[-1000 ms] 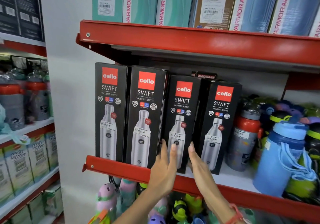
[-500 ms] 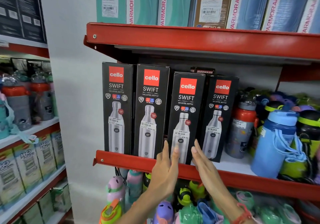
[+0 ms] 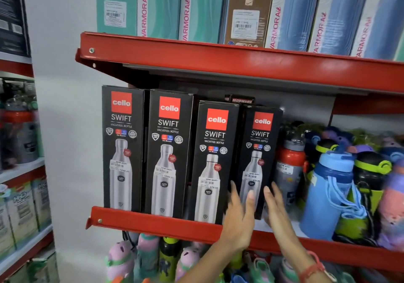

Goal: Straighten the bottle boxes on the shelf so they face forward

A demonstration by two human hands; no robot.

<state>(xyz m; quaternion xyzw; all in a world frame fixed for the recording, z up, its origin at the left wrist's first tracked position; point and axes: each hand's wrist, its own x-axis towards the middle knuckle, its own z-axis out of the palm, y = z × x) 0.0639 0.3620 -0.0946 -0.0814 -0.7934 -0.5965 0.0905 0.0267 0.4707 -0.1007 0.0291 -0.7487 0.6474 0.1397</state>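
my left hand (image 3: 239, 215) and right hand (image 3: 276, 205), both flat and open with nothing gripped, bracketed the lower sides of the fourth cello swift box (image 3: 259, 151) at the right end of the black row on the red shelf (image 3: 153, 224). that box sat slightly behind the third box (image 3: 215, 158). squaring it would, i judged, take even palm pressure low down, drawing it forward without nudging the red-capped bottle (image 3: 289, 169) beside it.

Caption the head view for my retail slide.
Both hands flank the fourth Cello box on the red shelf.
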